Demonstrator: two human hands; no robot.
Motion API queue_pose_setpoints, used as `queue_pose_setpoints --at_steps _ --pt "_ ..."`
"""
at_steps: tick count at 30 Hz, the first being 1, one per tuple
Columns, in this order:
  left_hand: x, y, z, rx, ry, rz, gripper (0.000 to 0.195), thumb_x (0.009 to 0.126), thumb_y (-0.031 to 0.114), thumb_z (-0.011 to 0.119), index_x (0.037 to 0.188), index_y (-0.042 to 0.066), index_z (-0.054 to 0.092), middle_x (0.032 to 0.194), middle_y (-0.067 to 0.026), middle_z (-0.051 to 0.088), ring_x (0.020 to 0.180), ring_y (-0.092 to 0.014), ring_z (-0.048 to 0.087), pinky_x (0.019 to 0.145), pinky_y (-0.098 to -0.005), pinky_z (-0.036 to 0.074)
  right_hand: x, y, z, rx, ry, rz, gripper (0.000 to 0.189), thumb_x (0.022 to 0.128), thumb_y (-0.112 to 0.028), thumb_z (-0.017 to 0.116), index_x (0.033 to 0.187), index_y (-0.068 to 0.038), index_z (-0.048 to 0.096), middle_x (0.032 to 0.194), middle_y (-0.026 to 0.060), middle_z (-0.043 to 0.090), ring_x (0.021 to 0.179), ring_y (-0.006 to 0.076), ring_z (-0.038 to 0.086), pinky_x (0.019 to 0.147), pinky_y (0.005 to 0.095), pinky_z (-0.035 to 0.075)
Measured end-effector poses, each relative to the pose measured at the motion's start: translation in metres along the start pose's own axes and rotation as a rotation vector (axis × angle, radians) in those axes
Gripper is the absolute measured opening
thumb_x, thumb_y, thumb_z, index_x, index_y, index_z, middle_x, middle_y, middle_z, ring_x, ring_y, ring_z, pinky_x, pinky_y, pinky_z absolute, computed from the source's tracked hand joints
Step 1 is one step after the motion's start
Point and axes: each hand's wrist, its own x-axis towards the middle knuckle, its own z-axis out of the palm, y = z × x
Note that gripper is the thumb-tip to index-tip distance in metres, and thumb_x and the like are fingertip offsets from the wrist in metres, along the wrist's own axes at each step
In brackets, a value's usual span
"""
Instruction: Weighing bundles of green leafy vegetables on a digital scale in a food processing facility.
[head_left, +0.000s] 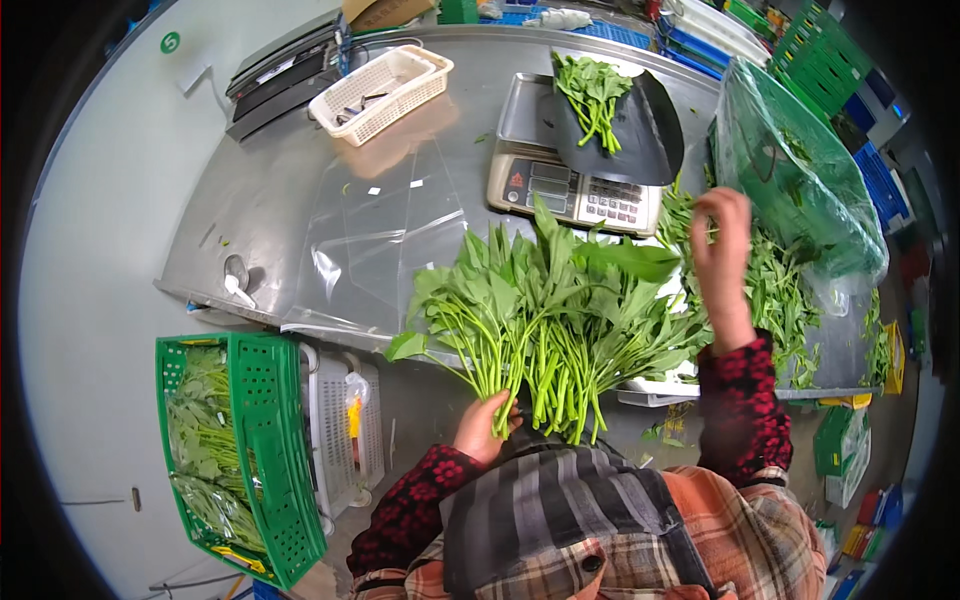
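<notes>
My left hand (484, 427) grips the lower stems of a bunch of long-stemmed leafy greens (496, 319), likely water spinach, at the table's front edge. Right beside it, a second pile of the greens (574, 367) lies with its cut stems pointing toward me. My right hand (724, 255) is raised and slightly blurred above loose greens (776, 307), its fingers curled; whether anything is in them cannot be made out. Just left of it stands a digital scale (574, 187). On the scale, a dark scoop-shaped pan (649, 127) carries a small bunch of greens (596, 94).
Clear plastic bags (375, 255) lie flat on the metal table (480, 97). Behind them are white plastic baskets (382, 90). A metal spoon-like utensil (236, 274) rests at left. A green crate (274, 450) of bagged greens stands below left. A green plastic-lined container (795, 172) is at right.
</notes>
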Motion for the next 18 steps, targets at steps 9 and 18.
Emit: queue_pose_setpoints --at_steps 9,18 --pt "0.013 0.008 0.008 0.073 -0.094 -0.217 0.048 0.085 0.049 0.053 0.108 0.006 0.054 0.096 -0.0082 0.06 0.091 -0.019 0.058 0.086 -0.0336 0.044 -0.186 -0.037 -0.052 0.911 -1.299 1.393 0.052 0.088 -0.049 0.048 0.103 -0.001 0.061 0.092 0.0079 0.066 0.081 0.0173 0.061 0.073 0.0323 0.048" --pt "0.019 -0.001 0.053 0.254 -0.12 -0.3 0.039 0.088 0.038 0.055 0.119 0.014 0.051 0.111 -0.0012 0.058 0.097 -0.015 0.056 0.083 -0.0345 0.044 -0.207 -0.125 0.016 1.437 -0.723 1.816 0.052 0.088 -0.038 0.054 0.126 -0.003 0.044 0.115 0.0068 0.055 0.102 0.0172 0.053 0.09 0.031 0.041"
